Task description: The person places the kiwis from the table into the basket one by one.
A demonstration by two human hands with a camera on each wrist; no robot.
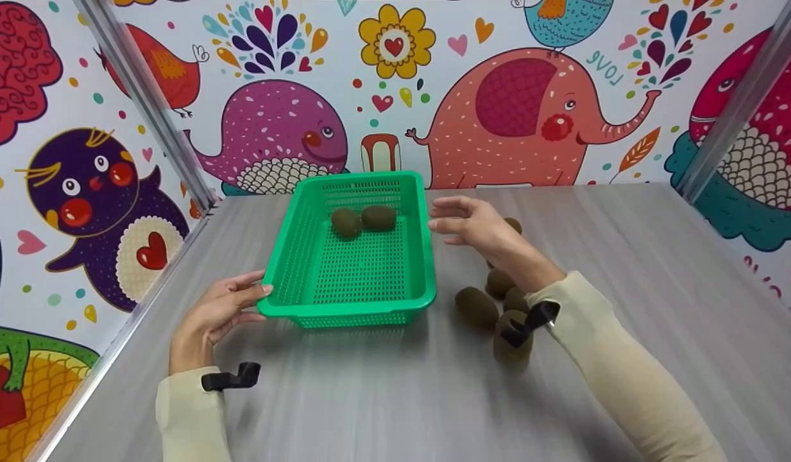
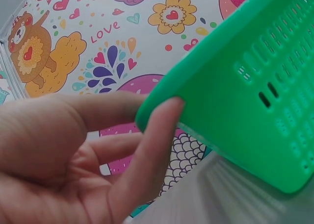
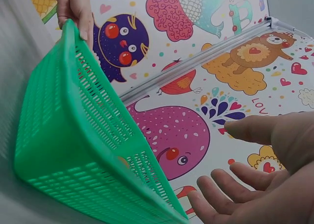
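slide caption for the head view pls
Left fingers pinch the corner of a green basket holding two kiwis; right fingers hover beside it.

The green basket [image 1: 360, 269] holds two brown kiwis [image 1: 379, 218].

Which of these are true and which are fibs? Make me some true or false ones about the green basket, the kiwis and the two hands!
1. Two kiwis lie inside the green basket. True.
2. The right hand is squeezing a kiwi. False: it holds nothing, and its fingers are relaxed beside the basket.
3. The left hand pinches the basket's rim. True.
4. The two kiwis in the basket sit in opposite corners. False: they lie side by side toward the far end.
5. More kiwis lie on the table, to the right of the basket. True.
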